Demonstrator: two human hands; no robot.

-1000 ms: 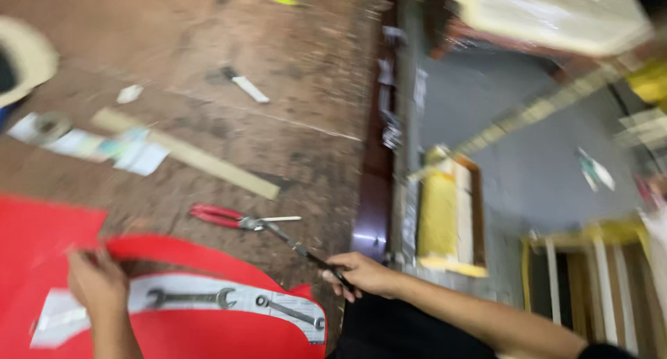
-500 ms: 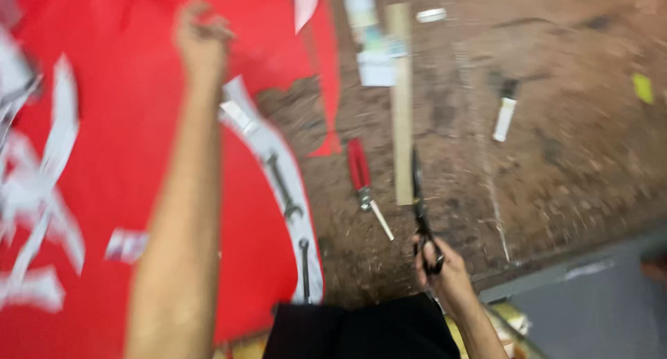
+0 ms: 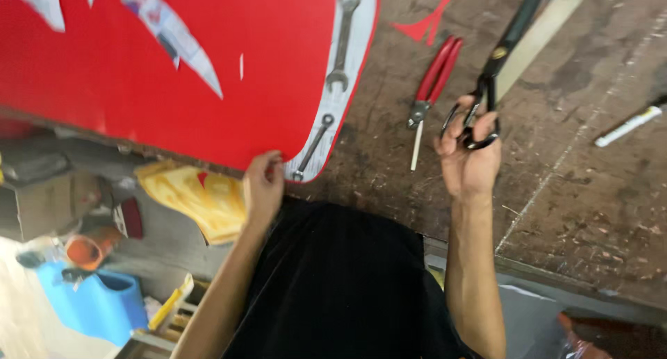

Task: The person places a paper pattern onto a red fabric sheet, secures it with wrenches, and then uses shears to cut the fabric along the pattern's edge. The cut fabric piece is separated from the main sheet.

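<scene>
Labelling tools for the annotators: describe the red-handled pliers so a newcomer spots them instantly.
Start at the worn brown workbench, right of the big red sheet. The pliers lie flat between that sheet's rounded edge and the black scissors in the right hand. They are the only real tool with red handles; the wrenches nearby are pictures printed on the sheet.

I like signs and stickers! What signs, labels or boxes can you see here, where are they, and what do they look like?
Red sign sheet: big, glossy, rounded corner, lying on the workbench and overhanging its edge; left hand grips that edge.
Grey border strip: along the sheet's right edge, with pictures of spanners.
White-grey torn paper scraps: pointed pieces on the red sheet.
Right hand holds black scissors.
No boxes or screens show clearly.
</scene>
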